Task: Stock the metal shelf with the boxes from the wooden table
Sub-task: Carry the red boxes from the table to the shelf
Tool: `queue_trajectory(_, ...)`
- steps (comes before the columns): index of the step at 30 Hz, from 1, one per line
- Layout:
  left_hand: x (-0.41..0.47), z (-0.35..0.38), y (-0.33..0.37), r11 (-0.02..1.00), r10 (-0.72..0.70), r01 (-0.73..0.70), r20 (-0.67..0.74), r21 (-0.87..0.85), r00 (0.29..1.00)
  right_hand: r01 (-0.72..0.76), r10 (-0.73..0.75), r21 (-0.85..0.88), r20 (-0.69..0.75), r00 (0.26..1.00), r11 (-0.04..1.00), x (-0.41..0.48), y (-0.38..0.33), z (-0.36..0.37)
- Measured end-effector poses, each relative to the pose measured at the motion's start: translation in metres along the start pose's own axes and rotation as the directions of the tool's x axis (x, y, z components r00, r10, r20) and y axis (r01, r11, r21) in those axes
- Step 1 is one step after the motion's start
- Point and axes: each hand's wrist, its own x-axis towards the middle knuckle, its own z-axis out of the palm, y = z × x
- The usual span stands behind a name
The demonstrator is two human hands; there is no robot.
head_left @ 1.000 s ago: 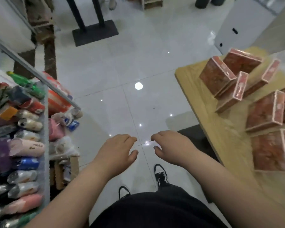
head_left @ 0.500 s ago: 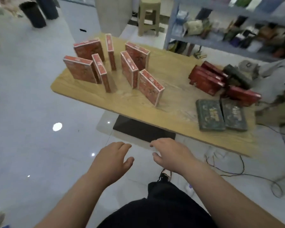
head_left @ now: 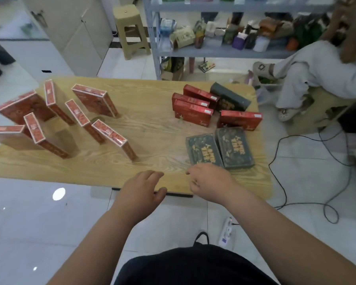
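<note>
Head view: left hand (head_left: 142,189) and right hand (head_left: 211,183) hovered over the table (head_left: 152,128) edge, empty. Left fingers were relaxed, the right's seemingly loose-curled, blurry. Red boxes (head_left: 95,102) stood left, dark boxes (head_left: 233,150) lay right, the shelf (head_left: 214,53) behind.
</note>
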Motion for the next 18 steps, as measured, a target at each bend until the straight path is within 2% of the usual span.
queue_trajectory(5,0.047,-0.007,0.021,0.999,0.038,-0.039,0.038,0.032,0.999,-0.077,0.077,0.067,-0.002,0.997,0.995,0.011,0.051,-0.017)
queue_trajectory(11,0.129,-0.014,0.009,0.995,0.092,-0.095,0.065,0.034,0.994,-0.222,0.222,0.123,0.019,0.975,0.967,0.039,0.093,-0.018)
queue_trajectory(18,0.241,-0.022,-0.004,0.984,0.176,-0.176,0.068,-0.007,0.982,-0.439,0.45,0.145,-0.051,0.892,0.887,0.067,0.132,-0.032)
